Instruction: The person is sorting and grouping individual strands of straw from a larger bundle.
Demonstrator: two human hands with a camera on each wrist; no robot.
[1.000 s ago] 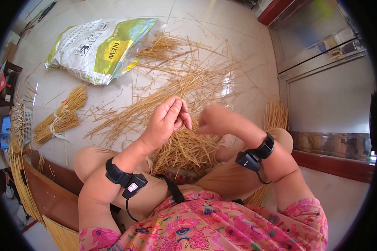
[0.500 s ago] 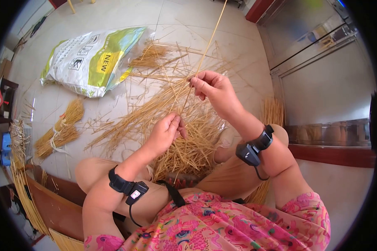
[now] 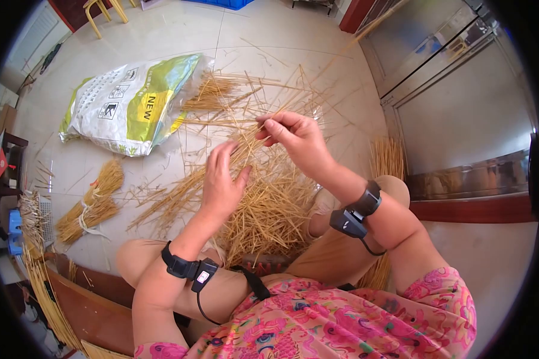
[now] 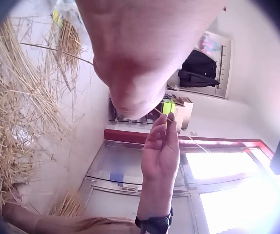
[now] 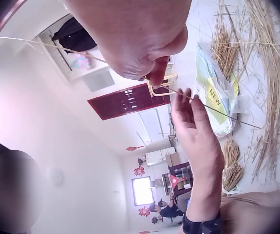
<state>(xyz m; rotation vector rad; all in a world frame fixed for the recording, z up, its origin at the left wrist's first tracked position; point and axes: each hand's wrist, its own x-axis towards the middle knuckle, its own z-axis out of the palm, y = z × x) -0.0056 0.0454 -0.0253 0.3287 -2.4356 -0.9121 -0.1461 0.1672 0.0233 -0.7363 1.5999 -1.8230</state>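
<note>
My right hand (image 3: 299,136) pinches a long thin straw stalk (image 5: 230,116) between thumb and fingers, in front of my body. In the head view the stalk runs off blurred toward the upper right. My left hand (image 3: 220,182) is just left of it, thumb and fingers apart. The right wrist view has the left fingertips (image 5: 196,97) right at the stalk. In the left wrist view the right hand (image 4: 160,156) is raised beyond the left palm. Below both hands lies a heap of loose straw (image 3: 266,209) between my legs.
A white and green plastic bag (image 3: 123,105) with straw at its mouth lies ahead to the left. A tied straw bundle (image 3: 93,200) is on the floor at left. More straw stands by the metal cabinet (image 3: 461,113) at right. A brown wooden board (image 3: 90,311) is beside my left leg.
The right hand first came up and away from the left, drawing the stalk into view. Since then the left hand has lifted and its fingers have opened, while the stalk has swung to the right.
</note>
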